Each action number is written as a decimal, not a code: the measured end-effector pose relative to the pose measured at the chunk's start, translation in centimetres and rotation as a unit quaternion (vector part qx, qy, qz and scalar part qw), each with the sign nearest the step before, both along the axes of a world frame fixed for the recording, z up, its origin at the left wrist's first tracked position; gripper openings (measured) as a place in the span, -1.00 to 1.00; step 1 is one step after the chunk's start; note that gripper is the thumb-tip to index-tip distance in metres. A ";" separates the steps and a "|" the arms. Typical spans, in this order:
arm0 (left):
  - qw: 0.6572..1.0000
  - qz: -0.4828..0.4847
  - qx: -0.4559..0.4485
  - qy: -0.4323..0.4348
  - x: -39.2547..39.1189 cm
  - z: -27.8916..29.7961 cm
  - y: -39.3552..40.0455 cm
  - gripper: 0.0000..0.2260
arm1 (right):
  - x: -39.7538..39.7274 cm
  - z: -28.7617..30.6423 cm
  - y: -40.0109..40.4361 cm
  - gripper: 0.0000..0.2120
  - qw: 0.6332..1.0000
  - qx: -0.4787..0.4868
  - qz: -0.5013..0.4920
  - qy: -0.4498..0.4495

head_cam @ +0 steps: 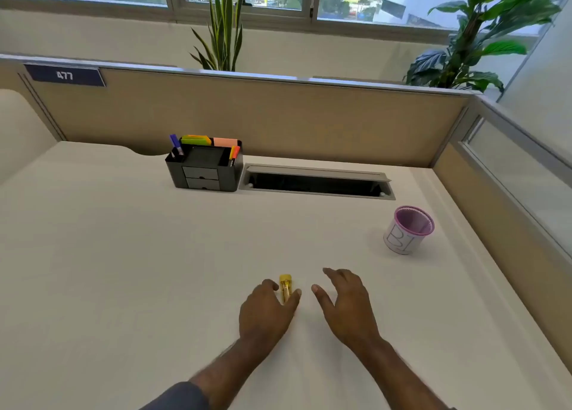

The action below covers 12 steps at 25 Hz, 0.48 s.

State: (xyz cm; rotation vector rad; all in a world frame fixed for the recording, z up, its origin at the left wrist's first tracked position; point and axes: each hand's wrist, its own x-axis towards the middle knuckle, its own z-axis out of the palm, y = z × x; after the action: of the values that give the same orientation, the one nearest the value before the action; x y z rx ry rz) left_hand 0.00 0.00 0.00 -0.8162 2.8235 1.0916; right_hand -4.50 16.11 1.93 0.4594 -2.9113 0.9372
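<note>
A small yellow pen-like object (285,286) lies on the white desk (123,255) near its front middle. My left hand (266,310) is over the object's near end, thumb and fingers on either side of it, pinching it. A little to the right, my right hand (346,301) hovers palm down just above the desk with its fingers spread and nothing in it. A purple mesh cup (408,228) with a white paper label stands at the right, well beyond my right hand.
A black desk organiser (202,170) with markers and sticky notes stands at the back middle. Beside it is an open cable tray slot (315,182). Beige partition walls (278,115) enclose the desk at the back and right. Plants stand behind the partition.
</note>
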 end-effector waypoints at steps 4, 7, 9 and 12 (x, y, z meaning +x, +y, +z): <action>0.999 0.002 -0.028 -0.033 -0.5 0.2 0.0 -0.48 | 0.5 -0.2 -0.8 -0.61 0.997 -0.059 0.010 -0.058; 0.999 0.009 0.005 -0.039 -0.9 0.2 -0.7 -0.67 | 0.9 -0.5 -1.4 -0.69 0.983 -0.146 -0.019 -0.110; 0.999 0.003 0.041 -0.024 -0.7 0.2 -1.1 -0.71 | 1.2 -0.4 -1.9 -0.75 0.963 -0.212 -0.048 -0.159; 0.986 -0.016 0.157 0.050 0.3 0.7 -1.2 -0.76 | 1.7 0.1 -2.7 -0.79 0.924 -0.298 -0.070 -0.230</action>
State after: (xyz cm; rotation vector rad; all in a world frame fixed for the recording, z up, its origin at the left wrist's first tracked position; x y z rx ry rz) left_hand 0.29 -1.17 0.71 -0.7023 2.6248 1.5573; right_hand -2.79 13.40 2.03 -0.0181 -2.7242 2.0319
